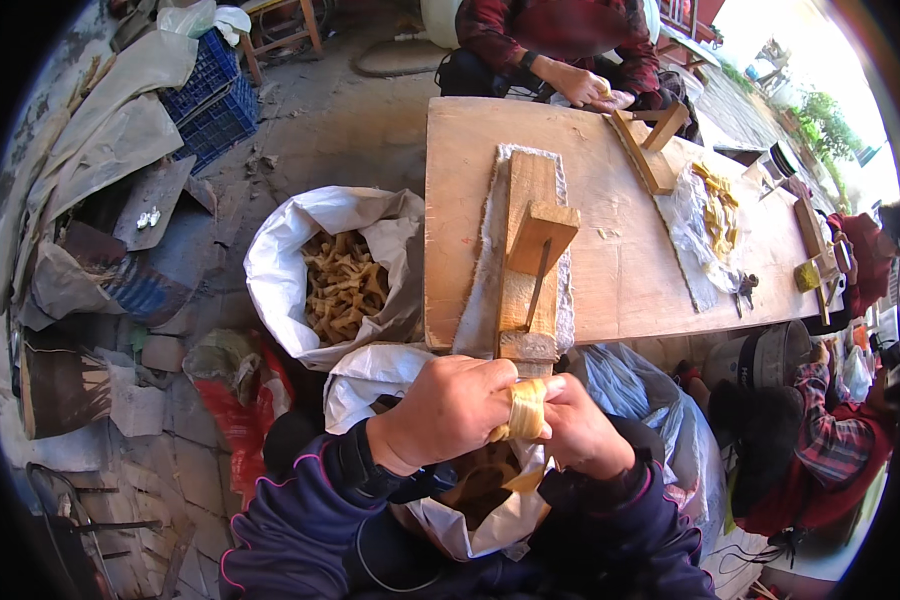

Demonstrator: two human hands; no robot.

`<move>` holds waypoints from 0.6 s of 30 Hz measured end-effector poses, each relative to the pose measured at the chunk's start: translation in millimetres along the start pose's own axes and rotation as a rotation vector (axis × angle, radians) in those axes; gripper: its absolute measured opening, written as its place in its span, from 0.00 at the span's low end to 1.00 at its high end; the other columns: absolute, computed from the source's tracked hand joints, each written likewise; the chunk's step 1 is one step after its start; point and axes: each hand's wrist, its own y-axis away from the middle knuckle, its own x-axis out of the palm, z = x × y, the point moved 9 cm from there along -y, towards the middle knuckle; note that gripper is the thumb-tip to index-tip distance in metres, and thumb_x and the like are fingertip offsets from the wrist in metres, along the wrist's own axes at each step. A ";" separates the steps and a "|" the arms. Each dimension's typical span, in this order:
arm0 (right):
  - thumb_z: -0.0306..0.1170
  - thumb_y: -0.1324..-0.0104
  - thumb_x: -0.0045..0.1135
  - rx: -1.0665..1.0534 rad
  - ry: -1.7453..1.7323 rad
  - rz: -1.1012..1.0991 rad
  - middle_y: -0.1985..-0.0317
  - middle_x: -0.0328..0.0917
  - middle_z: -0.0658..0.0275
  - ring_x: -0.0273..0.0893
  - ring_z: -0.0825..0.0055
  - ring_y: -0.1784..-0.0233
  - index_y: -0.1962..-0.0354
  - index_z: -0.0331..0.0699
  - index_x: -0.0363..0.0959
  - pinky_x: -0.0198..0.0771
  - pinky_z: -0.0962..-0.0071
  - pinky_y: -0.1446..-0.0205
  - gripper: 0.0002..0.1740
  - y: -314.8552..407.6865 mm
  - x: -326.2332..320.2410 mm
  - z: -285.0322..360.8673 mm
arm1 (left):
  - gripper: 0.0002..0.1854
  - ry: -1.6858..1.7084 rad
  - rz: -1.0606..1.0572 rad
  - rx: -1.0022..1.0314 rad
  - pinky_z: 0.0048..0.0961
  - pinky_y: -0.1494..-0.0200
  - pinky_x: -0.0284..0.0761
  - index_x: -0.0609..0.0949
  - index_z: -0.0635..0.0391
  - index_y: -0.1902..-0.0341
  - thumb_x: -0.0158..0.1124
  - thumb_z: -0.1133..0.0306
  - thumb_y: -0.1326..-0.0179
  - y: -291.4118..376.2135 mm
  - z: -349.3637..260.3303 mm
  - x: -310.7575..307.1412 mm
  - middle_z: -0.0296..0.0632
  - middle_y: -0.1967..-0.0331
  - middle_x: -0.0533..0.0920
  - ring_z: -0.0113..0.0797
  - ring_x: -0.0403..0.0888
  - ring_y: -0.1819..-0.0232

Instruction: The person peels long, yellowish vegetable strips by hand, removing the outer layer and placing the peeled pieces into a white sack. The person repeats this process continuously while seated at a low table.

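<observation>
My left hand [457,409] and my right hand [586,427] meet just in front of the table's near edge. Between them they grip a pale yellow, ribbon-like strip [527,409], which looks folded or wrapped in a band; its material is not clear. Just beyond my fingers, a wooden block stand [529,292] lies along the table on a white cloth [478,315]. A thin metal rod [538,285] slants from its raised block down to the base. Below my hands, in my lap, an open white sack [487,525] holds light brown material, partly hidden by my hands.
Left of the plywood table [450,217] stands a white woven sack [277,262] full of yellow-brown pieces [345,289]. Across the table a person [570,60] handles a small piece. Another wooden stand [649,154] and a bag of yellow strips [716,210] lie there. People sit at right.
</observation>
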 end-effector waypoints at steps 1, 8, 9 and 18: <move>0.28 0.30 0.54 0.101 -0.216 0.094 0.75 0.71 0.74 0.61 0.88 0.75 0.65 0.35 0.77 0.57 0.84 0.72 0.06 -0.8 10.9 -10.4 | 0.15 -0.008 -0.048 0.074 0.31 0.74 0.72 0.85 0.55 0.58 0.73 0.67 0.50 1.3 -4.4 -3.5 0.41 0.67 0.80 0.36 0.77 0.77; 0.28 0.29 0.57 -0.400 -0.164 -0.191 0.66 0.81 0.64 0.74 0.83 0.69 0.59 0.31 0.79 0.69 0.82 0.66 0.08 9.6 -6.0 28.8 | 0.14 -0.057 -0.315 -0.108 0.32 0.64 0.81 0.84 0.60 0.57 0.70 0.77 0.50 6.1 -1.4 -24.0 0.46 0.55 0.82 0.43 0.85 0.68; 0.29 0.27 0.56 -0.439 -0.116 -0.220 0.68 0.80 0.65 0.74 0.84 0.69 0.58 0.31 0.79 0.71 0.81 0.66 0.09 12.2 -7.3 33.3 | 0.13 -0.048 -0.278 -0.187 0.32 0.62 0.82 0.84 0.60 0.57 0.69 0.78 0.48 5.1 4.0 -20.9 0.46 0.53 0.82 0.45 0.86 0.66; 0.33 0.33 0.58 -0.686 0.989 -0.314 0.77 0.76 0.53 0.76 0.64 0.78 0.66 0.32 0.76 0.70 0.69 0.73 0.10 17.8 22.5 56.6 | 0.05 -0.048 -0.042 -0.241 0.32 0.66 0.81 0.81 0.64 0.65 0.66 0.78 0.45 6.8 8.7 -2.3 0.46 0.52 0.83 0.46 0.85 0.66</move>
